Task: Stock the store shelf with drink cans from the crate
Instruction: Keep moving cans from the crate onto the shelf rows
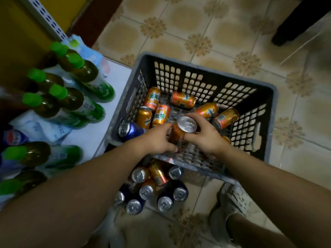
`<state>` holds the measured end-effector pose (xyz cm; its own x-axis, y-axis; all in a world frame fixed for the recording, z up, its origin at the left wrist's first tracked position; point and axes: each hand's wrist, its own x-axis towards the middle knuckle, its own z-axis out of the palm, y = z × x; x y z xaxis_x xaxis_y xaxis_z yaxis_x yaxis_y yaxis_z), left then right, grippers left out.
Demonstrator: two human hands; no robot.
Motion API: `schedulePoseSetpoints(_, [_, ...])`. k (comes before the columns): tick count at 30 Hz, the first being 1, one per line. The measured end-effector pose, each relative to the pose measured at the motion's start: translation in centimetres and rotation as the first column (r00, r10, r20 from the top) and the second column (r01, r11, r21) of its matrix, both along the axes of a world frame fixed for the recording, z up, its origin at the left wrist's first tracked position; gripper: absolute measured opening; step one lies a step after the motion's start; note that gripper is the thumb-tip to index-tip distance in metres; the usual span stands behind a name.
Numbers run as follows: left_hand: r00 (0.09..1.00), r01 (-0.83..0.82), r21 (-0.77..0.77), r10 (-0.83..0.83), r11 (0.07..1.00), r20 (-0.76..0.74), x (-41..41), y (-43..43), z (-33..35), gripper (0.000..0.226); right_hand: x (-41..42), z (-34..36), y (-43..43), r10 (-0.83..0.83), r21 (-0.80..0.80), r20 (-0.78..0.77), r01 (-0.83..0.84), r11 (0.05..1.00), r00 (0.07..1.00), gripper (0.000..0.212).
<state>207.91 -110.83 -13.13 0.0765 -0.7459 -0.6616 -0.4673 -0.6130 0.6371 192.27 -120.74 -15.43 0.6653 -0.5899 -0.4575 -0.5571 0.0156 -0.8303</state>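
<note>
A grey plastic crate (200, 69) stands on the tiled floor with several orange cans (182, 100) lying on its bottom and one blue can (131, 129) at its left wall. Above the crate's near side, an upright orange can (182, 129) is held between both hands. My left hand (155, 138) wraps its left side. My right hand (204, 133) curls over its top right edge. The white store shelf (100, 126) lies to the left of the crate.
Green-capped bottles (78, 97) and pale packets crowd the shelf. Several upright blue and orange cans (148, 188) stand on the floor below the crate's near edge. A shoe (231, 201) is at the lower right; a dark furniture leg (293, 24) stands far right.
</note>
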Motion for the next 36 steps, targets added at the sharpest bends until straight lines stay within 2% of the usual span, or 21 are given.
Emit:
schedulePoseSetpoints(3, [0.982,-0.173,-0.093,0.165,0.98,-0.092,-0.6,1.3,5.3,0.083,0.8,6.4,0.9,-0.131,0.007,0.154,0.131,0.991,0.979,0.062])
schedulePoseSetpoints(6, [0.955,-0.285,-0.185,0.262,0.941,-0.136,-0.6,3.4,11.7,0.085,2.2,13.6,2.4,-0.191,-0.033,0.258,0.206,0.978,0.947,0.061])
schedulePoseSetpoints(11, [0.902,-0.432,-0.389,0.401,0.814,-0.161,-0.5,8.9,23.3,0.078,4.4,25.7,6.7,-0.213,-0.079,0.457,0.278,0.957,0.863,0.036])
schedulePoseSetpoints(16, [0.839,-0.514,-0.56,0.516,0.649,-0.173,-0.4,16.4,32.8,0.078,6.8,36.1,13.3,-0.071,-0.186,0.558,0.208,0.96,0.827,0.037])
schedulePoseSetpoints(19, [0.777,-0.551,-0.639,0.61,0.536,-0.158,0.0,21.5,36.9,0.076,8.6,41.2,18.0,0.065,-0.303,0.575,0.138,0.943,0.816,0.038])
schedulePoseSetpoints(23, [0.663,-0.596,-0.686,0.738,0.417,-0.127,0.7,28.8,40.5,0.078,11.5,45.5,24.7,0.231,-0.369,0.582,0.0,0.929,0.78,0.03])
schedulePoseSetpoints(26, [0.574,-0.618,-0.701,0.814,0.355,-0.093,1.5,34.3,42.0,0.077,14.0,47.2,29.7,0.35,-0.41,0.566,-0.113,0.905,0.746,0.037])
schedulePoseSetpoints(31, [0.436,-0.667,-0.649,0.898,0.365,0.056,3.5,42.7,42.6,0.09,17.6,47.9,36.8,0.497,-0.436,0.534,-0.28,0.855,0.684,0.041])
schedulePoseSetpoints(34, [0.349,-0.673,-0.603,0.903,0.428,0.251,4.8,46.7,42.0,0.095,19.7,47.5,39.3,0.551,-0.433,0.511,-0.356,0.828,0.66,0.042])
schedulePoseSetpoints(36, [0.296,-0.663,-0.545,0.849,0.513,0.439,5.6,48.8,41.5,0.086,21.0,47.2,40.5,0.575,-0.436,0.496,-0.386,0.813,0.65,0.045])
